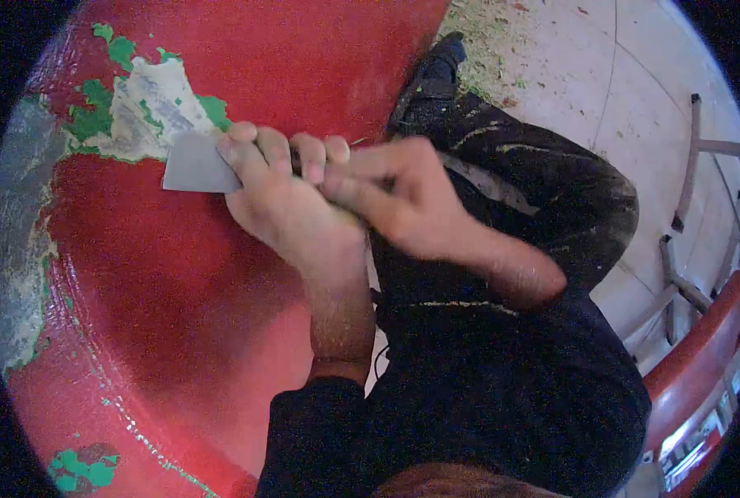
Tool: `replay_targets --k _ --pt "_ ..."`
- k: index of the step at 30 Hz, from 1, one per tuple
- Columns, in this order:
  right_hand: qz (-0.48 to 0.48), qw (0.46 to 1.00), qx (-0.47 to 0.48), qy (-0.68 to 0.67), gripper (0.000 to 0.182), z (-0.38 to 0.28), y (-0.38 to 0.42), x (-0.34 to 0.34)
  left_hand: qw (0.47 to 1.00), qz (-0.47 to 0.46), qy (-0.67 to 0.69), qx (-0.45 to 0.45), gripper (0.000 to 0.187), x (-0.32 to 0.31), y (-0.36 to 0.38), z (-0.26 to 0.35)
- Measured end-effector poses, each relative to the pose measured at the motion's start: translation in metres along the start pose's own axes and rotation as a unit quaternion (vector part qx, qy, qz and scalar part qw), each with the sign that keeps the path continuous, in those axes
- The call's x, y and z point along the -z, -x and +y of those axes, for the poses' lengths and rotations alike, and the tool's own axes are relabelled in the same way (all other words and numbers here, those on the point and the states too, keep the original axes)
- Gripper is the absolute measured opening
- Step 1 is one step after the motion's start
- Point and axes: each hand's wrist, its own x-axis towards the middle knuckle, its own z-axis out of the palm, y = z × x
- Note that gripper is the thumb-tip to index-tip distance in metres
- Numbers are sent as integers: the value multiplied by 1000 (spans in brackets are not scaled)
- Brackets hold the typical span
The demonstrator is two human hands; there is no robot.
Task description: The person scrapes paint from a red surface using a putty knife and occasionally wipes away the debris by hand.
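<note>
A scraper (196, 164) with a flat, wide metal blade lies against the red painted surface (163, 241). Its edge is at the border of a pale bare patch (150, 104) ringed with green paint. My left hand (279, 187) is closed round the scraper close to the blade, fingers on top. Behind it, my right hand (411, 203) grips the handle end, which the fingers mostly hide. The two hands are touching or nearly so.
A larger stripped grey area (23, 241) runs along the left edge, and a green spot (84, 471) shows at lower left. Paint flakes (503, 58) litter the tiled floor. My bent leg (569, 183) is beside the red surface. Metal legs (687, 166) and another red piece (698, 349) stand at right.
</note>
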Motion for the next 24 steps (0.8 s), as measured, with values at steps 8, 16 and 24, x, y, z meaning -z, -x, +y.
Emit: replay_targets --k 8,16,24 --pt "-4 1000 -9 -22 15 -1 -5 -3 999 3 -50 -22 22 -4 -2 9" --pt "-44 998 -44 2 15 -12 -7 1 997 26 -70 -15 23 -4 1 9" --pt "-39 999 -35 -15 15 -8 -3 2 997 2 -79 -19 24 -5 -2 9"
